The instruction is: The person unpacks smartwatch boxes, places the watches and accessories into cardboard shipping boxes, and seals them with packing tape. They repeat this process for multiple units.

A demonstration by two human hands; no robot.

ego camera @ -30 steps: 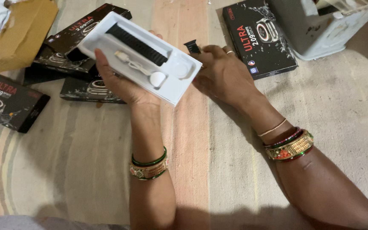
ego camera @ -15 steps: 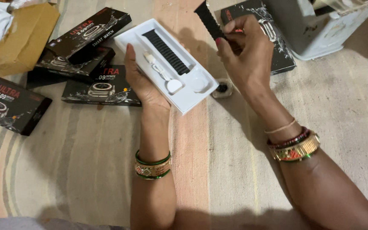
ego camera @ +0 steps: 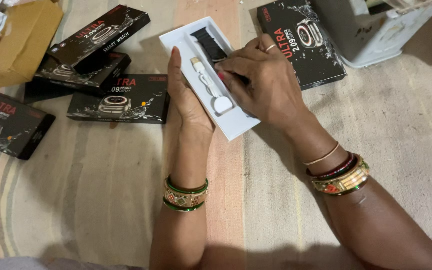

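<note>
Striped cloth in pale bands covers the floor under everything. A white tray sits tilted at the middle of the cloth, near its far edge, held up off it. The left hand cups the tray's left long side from beneath, thumb stretched along the rim, its grip closed on the tray. The right hand lies over the tray's right half, fingers bent down onto a black strap that rests in the tray's upper part; the strap's lower end is hidden under those fingers, so whether the grip pinches it or only presses on it cannot be told. Just left of the strap in the tray lies a white charging cable, its plug toward the far end and its round puck toward the near end.

Left of the tray, black printed boxes lie overlapping, one more near the cloth's left edge. Another black box lies just right of the right hand. A brown cardboard carton stands at the far left corner, a pale grey crate at the far right.
</note>
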